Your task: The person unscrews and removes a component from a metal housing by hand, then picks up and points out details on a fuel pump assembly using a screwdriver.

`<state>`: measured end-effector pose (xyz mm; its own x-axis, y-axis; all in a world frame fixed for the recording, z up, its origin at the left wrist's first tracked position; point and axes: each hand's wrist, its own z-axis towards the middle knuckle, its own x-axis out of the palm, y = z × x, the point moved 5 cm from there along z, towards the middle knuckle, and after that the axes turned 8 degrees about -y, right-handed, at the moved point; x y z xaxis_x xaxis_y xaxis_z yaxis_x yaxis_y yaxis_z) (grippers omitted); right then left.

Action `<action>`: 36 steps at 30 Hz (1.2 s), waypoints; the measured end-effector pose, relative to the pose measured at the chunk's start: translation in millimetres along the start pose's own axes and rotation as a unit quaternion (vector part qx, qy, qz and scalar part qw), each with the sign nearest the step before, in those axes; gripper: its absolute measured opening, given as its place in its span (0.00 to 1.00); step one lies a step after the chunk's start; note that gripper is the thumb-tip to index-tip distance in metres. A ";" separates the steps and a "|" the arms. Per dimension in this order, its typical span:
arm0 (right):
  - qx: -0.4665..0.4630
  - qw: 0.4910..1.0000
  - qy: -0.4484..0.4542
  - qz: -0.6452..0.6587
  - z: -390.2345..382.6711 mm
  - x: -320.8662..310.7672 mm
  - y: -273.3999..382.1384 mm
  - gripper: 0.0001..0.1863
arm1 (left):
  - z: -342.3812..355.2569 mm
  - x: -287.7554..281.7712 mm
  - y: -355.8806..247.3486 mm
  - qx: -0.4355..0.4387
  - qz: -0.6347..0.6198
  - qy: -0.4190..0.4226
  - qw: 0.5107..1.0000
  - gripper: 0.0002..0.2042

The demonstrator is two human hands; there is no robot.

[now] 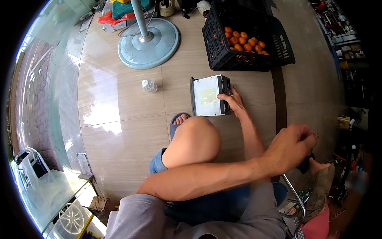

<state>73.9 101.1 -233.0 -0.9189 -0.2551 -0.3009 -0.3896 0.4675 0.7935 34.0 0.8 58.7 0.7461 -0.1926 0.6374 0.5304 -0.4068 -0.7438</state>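
Note:
A box-shaped electronic unit (pixel 207 95), perhaps a car stereo, has a pale metal top with a yellowish label and dark ends. It is over the tiled floor, ahead of my knee. My right hand (pixel 234 102) grips its right side, thumb on the top and fingers round the dark end. My left arm crosses over my right arm, and my left hand (pixel 287 150) is out to the right with its fingers pinched together. Something small and dark shows at those fingertips, too small to name. A clear plastic bottle (pixel 149 86) stands left of the unit.
A black crate (pixel 217 51) of oranges (pixel 247 47) stands beyond the unit. Left of it is a round pale-blue stand base (pixel 149 47) with a pole. Tools and parts crowd the shelf (pixel 350 79) at right. A glass-topped table (pixel 59 189) is lower left; somebody's camouflage-clad leg (pixel 321 187) shows lower right.

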 end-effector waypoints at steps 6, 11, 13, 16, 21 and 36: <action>0.071 0.994 0.022 0.077 34.9 8.3 -16.0 0.37 | -6.9 2.0 -6.8 -0.011 0.031 0.013 0.999 0.14; 0.121 0.981 0.017 0.153 63.0 10.2 -48.7 0.36 | -15.5 13.2 -7.1 -0.031 0.086 0.063 0.994 0.14; 0.096 0.987 -0.008 0.127 63.5 3.7 -47.5 0.37 | -18.0 17.4 -6.8 -0.007 0.102 0.053 0.993 0.15; 0.092 0.993 -0.037 0.060 51.0 1.1 -38.1 0.39 | -17.1 17.9 -0.1 0.028 0.125 0.030 0.991 0.17; 0.036 0.985 -0.143 -0.089 19.8 -56.4 -38.7 0.39 | -10.8 16.4 15.0 0.045 0.187 0.022 0.981 0.16; -0.155 0.911 -0.233 -0.303 -314.3 -213.8 71.7 0.33 | -13.1 2.7 61.9 0.028 0.275 0.054 0.960 0.16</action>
<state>261.8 -76.9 54.5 -0.4947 0.0337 -0.8684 -0.8647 0.0806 0.4958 63.6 -36.6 16.9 0.8752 -0.4564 0.1603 0.0915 -0.1692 -0.9813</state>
